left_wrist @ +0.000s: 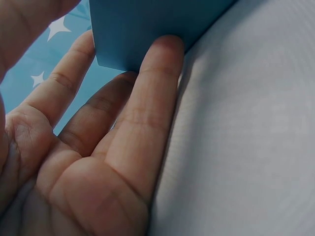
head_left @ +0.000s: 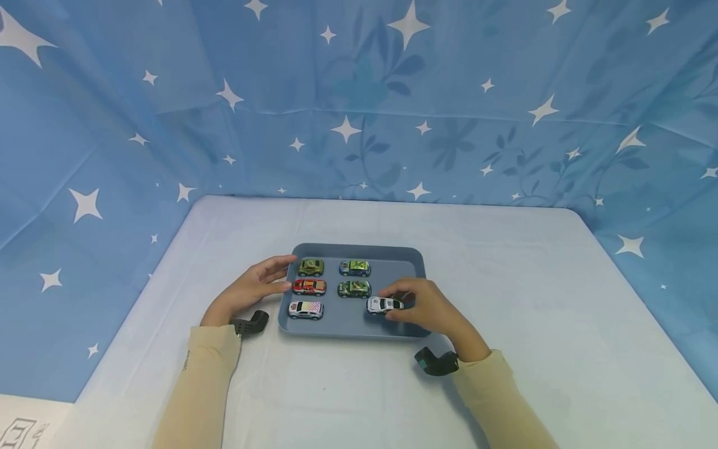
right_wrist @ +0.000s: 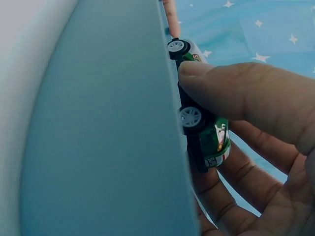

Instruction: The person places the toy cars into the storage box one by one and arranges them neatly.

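Note:
My right hand [head_left: 421, 305] pinches a toy car [head_left: 384, 305] between thumb and fingers over the right front part of a grey-blue tray [head_left: 353, 337]. From above the car looks white; in the right wrist view, the side of the toy car [right_wrist: 221, 133] is green with grey wheels. Straight fingers of my left hand [head_left: 255, 287] touch the tray's left side, and in the left wrist view a fingertip [left_wrist: 167, 49] lies against the tray wall [left_wrist: 142, 29].
Inside the tray, an olive car [head_left: 311, 267], a red car [head_left: 309, 287] and a white patterned car [head_left: 305, 310] form a left column. Beside them sit a blue-and-lime car [head_left: 354, 268] and a green car [head_left: 354, 289]. A white cloth [head_left: 505, 280] covers the table; a starry blue curtain [head_left: 359, 93] hangs behind.

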Motion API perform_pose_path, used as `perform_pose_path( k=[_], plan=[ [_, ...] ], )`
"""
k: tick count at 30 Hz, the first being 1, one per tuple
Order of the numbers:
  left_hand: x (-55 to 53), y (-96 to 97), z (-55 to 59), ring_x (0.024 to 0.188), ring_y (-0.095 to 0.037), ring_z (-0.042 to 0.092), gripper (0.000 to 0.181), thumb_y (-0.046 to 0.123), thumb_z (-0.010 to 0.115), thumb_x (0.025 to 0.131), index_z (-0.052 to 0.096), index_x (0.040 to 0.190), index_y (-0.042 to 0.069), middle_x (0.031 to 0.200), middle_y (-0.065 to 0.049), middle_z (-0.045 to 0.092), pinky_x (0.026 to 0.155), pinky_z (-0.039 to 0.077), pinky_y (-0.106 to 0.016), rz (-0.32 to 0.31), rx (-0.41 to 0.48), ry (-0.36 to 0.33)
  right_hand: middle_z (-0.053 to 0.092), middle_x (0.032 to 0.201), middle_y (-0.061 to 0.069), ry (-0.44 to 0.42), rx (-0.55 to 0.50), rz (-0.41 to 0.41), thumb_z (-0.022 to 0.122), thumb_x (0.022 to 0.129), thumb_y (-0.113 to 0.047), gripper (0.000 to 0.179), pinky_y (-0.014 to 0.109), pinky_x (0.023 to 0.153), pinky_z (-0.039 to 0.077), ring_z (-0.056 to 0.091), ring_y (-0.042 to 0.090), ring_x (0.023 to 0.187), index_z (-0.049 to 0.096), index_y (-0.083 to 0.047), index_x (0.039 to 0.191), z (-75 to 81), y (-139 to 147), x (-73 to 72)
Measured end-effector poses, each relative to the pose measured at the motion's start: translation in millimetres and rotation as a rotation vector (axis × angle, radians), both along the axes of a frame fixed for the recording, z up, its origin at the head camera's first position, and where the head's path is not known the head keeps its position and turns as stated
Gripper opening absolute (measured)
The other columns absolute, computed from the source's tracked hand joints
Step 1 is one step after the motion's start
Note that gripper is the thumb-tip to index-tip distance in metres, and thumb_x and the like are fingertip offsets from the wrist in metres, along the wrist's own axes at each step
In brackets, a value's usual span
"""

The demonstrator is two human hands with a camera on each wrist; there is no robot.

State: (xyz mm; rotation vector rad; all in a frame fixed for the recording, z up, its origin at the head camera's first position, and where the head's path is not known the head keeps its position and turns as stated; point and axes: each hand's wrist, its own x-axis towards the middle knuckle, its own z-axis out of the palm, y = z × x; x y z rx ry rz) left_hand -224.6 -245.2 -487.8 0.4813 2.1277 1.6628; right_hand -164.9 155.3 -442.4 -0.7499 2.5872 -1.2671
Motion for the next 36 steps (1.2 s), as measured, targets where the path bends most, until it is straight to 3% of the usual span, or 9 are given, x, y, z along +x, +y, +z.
perform_pose_path(
  k=[10,18,36],
  plan=[
    [-0.7,1.4,0.3,0.16,-0.052,0.024,0.071,0.017,0.071,0.106,0.038,0.166,0.001,0.174,-0.024,0.03,0.125,0.028,-0.068,0.007,-0.01,0.003,0.077,0.113,0.006,-0.018,0.027,-0.011,0.087,0.09,-0.003,0.029,0.039,0.091,0.059,0.068,0.017,0.099,0.081,-0.003,0.118,-0.6,-16,1.2],
    [-1.0,0.6,1.3,0.16,-0.051,0.025,0.071,0.016,0.071,0.106,0.037,0.166,0.0,0.174,-0.024,0.03,0.124,0.03,-0.067,0.002,-0.001,0.0,0.078,0.113,0.007,-0.029,0.045,-0.055,0.088,0.088,-0.002,0.028,0.036,0.085,0.059,0.067,0.016,0.097,0.082,-0.004,0.116,-3.4,-33,1.7],
    [-2.3,-0.4,-1.6,0.159,-0.05,0.028,0.07,0.013,0.07,0.106,0.036,0.166,-0.001,0.173,-0.025,0.031,0.123,0.034,-0.062,-0.005,0.023,0.002,0.078,0.119,0.009,-0.063,0.107,-0.178,0.093,0.084,-0.005,0.03,0.053,0.1,0.056,0.07,0.03,0.11,0.085,-0.011,0.113,-5.5,-58,2.9]
  ],
)
